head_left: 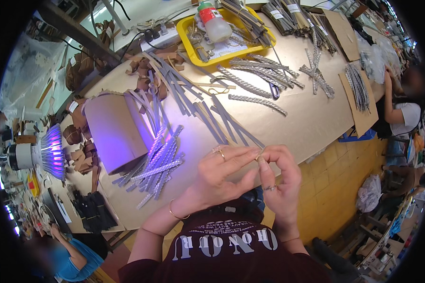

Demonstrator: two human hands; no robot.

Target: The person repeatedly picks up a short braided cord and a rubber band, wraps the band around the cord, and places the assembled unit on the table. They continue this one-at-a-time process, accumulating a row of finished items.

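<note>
Looks like the fiddly two-handed bit, probably working a small section of strip with the fingertips. Pinching what seems to be a thin tan strip [259, 155] between thumb and forefinger of the right hand [285, 177], with the left hand [222, 172] touching or nearly touching at the fingertips. Can't tell if gripping with the left too (mostly hidden in there, sorry). Right between the two sets of fingertips, then, over the work table [300, 125] near its edge. Just beyond the grip: loose grey strips [232, 125], including a few aimed straight at it. Off to its left: a pile of braided strips [160, 162]. Farther out: more braids [257, 101] and a yellow tray [186, 43]. Next move probably calls for a firm, light right-hand pinch, a definite left-hand hold, and no snagging on those grey ones.
</note>
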